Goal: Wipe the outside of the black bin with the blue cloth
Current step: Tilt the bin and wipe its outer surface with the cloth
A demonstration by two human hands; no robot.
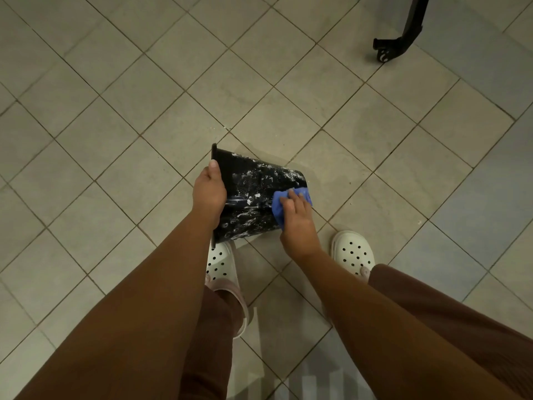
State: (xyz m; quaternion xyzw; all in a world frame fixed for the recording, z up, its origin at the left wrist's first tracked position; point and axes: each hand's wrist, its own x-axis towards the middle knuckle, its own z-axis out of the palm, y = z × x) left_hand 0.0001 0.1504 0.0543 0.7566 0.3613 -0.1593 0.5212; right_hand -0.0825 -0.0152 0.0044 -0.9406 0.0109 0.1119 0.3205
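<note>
A black bin (253,186) lies tipped on its side above the floor, its rim to the left and its base to the right. White soapy smears cover its outer wall. My left hand (209,192) grips the rim end, thumb pointing up along the edge. The blue cloth (278,207) is pressed against the bin's side near the base, and my right hand (297,217) holds it there with fingers spread over it. Much of the cloth is hidden under that hand.
Beige tiled floor (115,111) stretches all around, with a wet patch near the bin. My feet in white perforated clogs (220,262) stand just below the bin. A black wheeled furniture leg (398,39) stands at the far upper right.
</note>
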